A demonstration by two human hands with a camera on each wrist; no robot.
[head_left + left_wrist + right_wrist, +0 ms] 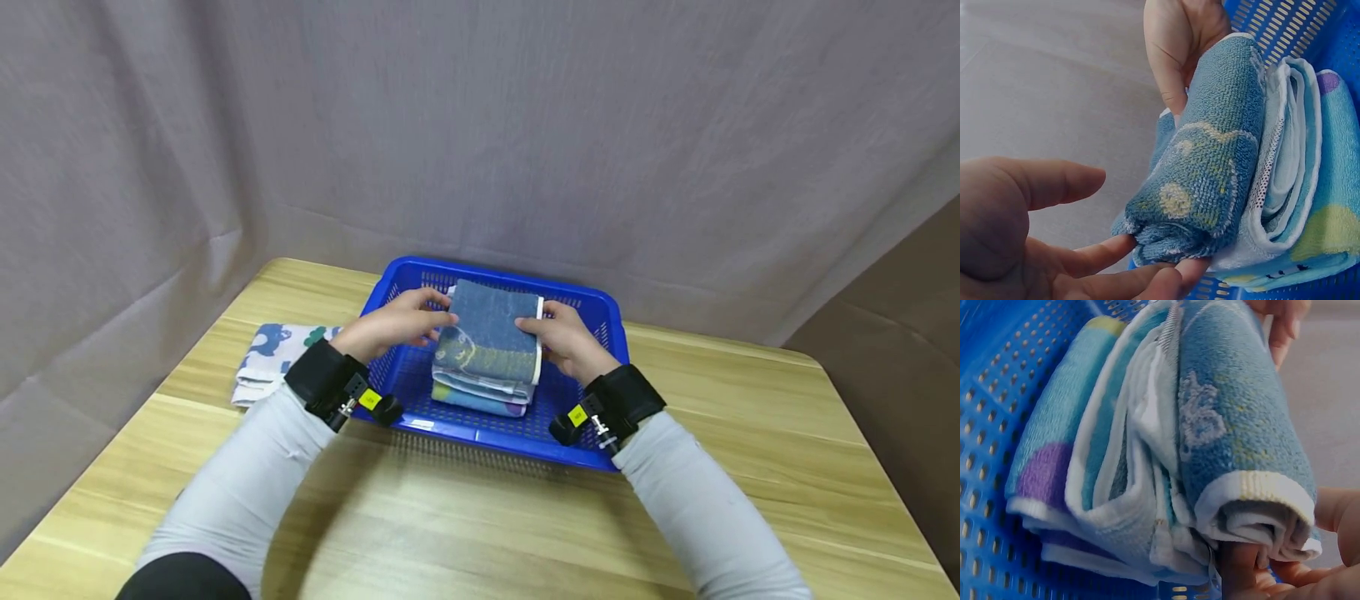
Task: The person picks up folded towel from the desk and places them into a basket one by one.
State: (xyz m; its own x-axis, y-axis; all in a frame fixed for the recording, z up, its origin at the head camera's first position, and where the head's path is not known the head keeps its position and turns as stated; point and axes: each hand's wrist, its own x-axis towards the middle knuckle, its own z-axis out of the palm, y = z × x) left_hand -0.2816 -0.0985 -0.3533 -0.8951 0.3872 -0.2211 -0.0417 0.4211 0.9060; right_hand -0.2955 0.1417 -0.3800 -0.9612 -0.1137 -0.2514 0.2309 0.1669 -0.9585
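Observation:
A folded blue-grey towel (pixel 495 312) with a pale yellowish pattern tops a stack of folded towels inside a blue plastic basket (pixel 480 437). My right hand (pixel 568 340) holds its right edge, thumb on top and fingers tucked under the fold. At the left edge, my left hand (pixel 397 323) touches the towel with its fingertips. In the left wrist view, the left thumb (pixel 1063 183) stands raised, apart from the cloth. Under the top towel lie a white-edged folded towel (pixel 1110 506) and a turquoise towel (pixel 1066 425) with a purple spot.
A white folded towel (pixel 270 358) with blue and green animal prints lies left of the basket, partly hidden by the left wrist. Everything stands on a wooden table (pixel 750 433). A grey curtain (pixel 525 125) hangs close behind the basket.

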